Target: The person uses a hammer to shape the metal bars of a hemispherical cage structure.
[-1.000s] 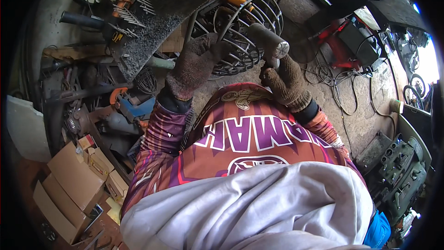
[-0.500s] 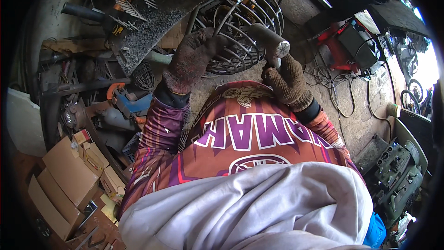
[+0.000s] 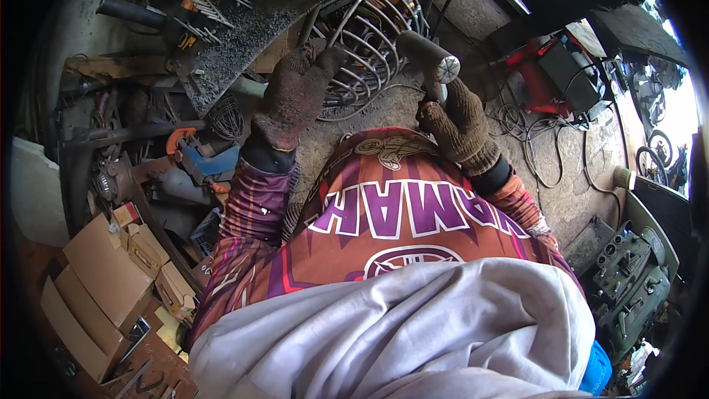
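Grey bent-rod metal cage (image 3: 369,43) is up front, beside the dark gritty worktop (image 3: 277,7); grimy-gloved left hand (image 3: 299,92) touches its near-left edge, can't tell if those fingers are clamped; brown-gloved right hand (image 3: 464,124) is wrapped round a grey cylinder-headed metal hammer (image 3: 428,55); looks like a steadying step, next move probably calling for a firm hold; ribs look curved, bare.

bench (image 3: 294,1): left of cage (image 3: 371,50) | hammer (image 3: 427,56): right of cage
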A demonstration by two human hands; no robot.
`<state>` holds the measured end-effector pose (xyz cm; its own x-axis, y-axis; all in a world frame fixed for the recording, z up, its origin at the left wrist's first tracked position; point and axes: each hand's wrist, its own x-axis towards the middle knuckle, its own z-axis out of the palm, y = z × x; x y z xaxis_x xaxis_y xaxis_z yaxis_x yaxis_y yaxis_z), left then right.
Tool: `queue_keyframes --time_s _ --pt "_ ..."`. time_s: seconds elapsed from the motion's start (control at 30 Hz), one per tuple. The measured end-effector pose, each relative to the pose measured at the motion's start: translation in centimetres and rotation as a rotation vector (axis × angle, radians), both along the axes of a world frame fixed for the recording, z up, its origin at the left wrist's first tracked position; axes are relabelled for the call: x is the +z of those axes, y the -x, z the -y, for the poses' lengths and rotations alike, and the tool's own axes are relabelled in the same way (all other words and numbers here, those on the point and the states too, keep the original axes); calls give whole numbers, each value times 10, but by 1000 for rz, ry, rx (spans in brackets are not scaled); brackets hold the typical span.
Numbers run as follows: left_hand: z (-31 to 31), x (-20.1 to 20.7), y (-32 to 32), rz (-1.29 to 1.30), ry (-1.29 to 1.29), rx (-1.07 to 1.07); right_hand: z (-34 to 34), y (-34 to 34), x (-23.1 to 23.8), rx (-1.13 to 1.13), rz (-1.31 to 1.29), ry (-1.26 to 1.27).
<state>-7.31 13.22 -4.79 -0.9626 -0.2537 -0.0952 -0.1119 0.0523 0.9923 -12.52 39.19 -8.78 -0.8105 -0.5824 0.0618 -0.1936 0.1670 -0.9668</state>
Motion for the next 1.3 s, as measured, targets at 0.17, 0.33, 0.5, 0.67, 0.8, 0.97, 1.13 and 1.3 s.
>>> queue_keyframes --time_s 0.17,0.33,0.5,0.67,0.8,0.97,1.13,1.3 --pt "-2 10 -5 -38 431 47 6 1 8 18 -31 5" --pt "5 11 -10 -98 488 121 10 7 10 102 -109 -12" --pt "6 4 -13 -52 229 148 15 7 12 120 -76 21" --pt "4 6 -12 -110 216 80 24 6 24 158 -173 -32" --pt "6 5 -11 -76 197 99 26 4 27 110 -154 -76" --pt "9 6 -7 -40 142 102 10 -12 28 175 174 342" --pt "5 17 -5 -111 325 83 30 0 45 102 -254 -230" --pt "18 10 -5 -57 204 164 16 -2 38 152 -189 -35"
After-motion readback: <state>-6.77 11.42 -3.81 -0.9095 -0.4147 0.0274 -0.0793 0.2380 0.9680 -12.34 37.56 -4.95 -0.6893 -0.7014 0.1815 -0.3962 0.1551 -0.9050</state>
